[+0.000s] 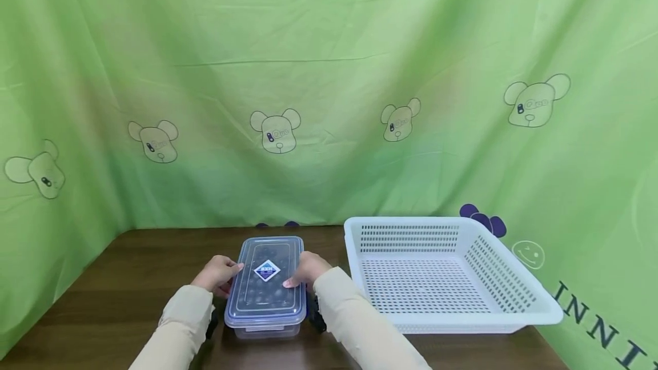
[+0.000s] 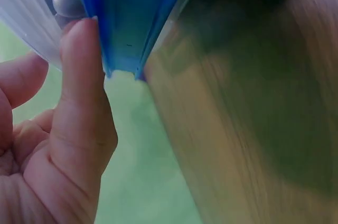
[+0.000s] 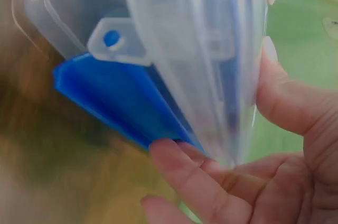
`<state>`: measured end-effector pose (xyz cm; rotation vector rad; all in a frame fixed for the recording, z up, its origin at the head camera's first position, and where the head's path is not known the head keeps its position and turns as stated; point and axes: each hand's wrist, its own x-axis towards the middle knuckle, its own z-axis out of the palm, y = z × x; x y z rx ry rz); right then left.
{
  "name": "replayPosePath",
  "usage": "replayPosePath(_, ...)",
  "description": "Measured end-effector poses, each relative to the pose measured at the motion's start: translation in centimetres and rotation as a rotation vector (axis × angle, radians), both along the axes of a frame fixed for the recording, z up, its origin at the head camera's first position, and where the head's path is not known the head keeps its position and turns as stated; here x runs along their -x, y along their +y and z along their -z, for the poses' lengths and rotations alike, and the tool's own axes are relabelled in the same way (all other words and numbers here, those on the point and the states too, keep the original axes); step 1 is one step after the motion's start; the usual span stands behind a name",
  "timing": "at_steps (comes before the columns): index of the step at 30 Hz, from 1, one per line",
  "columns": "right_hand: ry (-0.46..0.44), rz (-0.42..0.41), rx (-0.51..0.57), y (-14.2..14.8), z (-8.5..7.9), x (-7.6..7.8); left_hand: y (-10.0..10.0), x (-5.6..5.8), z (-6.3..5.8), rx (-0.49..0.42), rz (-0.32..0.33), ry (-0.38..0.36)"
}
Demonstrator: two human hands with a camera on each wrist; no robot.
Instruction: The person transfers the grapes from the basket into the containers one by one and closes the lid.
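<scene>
A lidded clear plastic food container (image 1: 264, 297) with a diamond-shaped label lies on the table, with dark round items dimly visible through its lid. My left hand (image 1: 218, 273) holds its left edge; in the left wrist view the thumb lies beside a blue side clip (image 2: 132, 18). On the opposite side my right hand (image 1: 308, 270) grips the edge, thumb over the lid. Close up in the right wrist view, fingertips (image 3: 165, 152) touch the lower edge of another blue clip (image 3: 116, 94), which stands angled out from the container wall.
To the right of the container stands a large white slotted basket (image 1: 452, 320). The brown wooden table (image 1: 128, 284) extends left of my hands. Behind it hangs a green printed curtain (image 1: 329, 176).
</scene>
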<state>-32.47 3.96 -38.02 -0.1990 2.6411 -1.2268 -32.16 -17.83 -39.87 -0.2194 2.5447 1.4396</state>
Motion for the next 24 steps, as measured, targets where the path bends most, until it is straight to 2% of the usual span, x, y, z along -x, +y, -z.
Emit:
replayPosePath(4,-0.087,0.03,0.246,-0.3,1.2,0.1,-0.9,-0.2,0.2,-0.04,-0.002,-0.024)
replayPosePath(6,-0.108,0.049,0.327,-0.2,1.7,0.1,-1.0,-0.2,0.5,-0.073,-0.004,-0.037)
replayPosePath(9,-0.131,0.084,0.367,-0.2,2.6,0.3,-1.1,-0.3,0.6,-0.1,-0.004,-0.047)
replayPosePath(14,-0.255,0.156,0.446,0.1,3.9,0.4,-0.9,-0.3,0.5,-0.1,-0.033,-0.051)
replayPosePath(18,-0.31,0.198,0.473,0.5,4.6,0.3,-0.8,-0.2,0.5,-0.117,-0.031,-0.071)
replayPosePath(24,-0.316,0.18,0.469,0.3,4.9,0.0,-1.5,-0.1,0.3,-0.101,-0.042,-0.083)
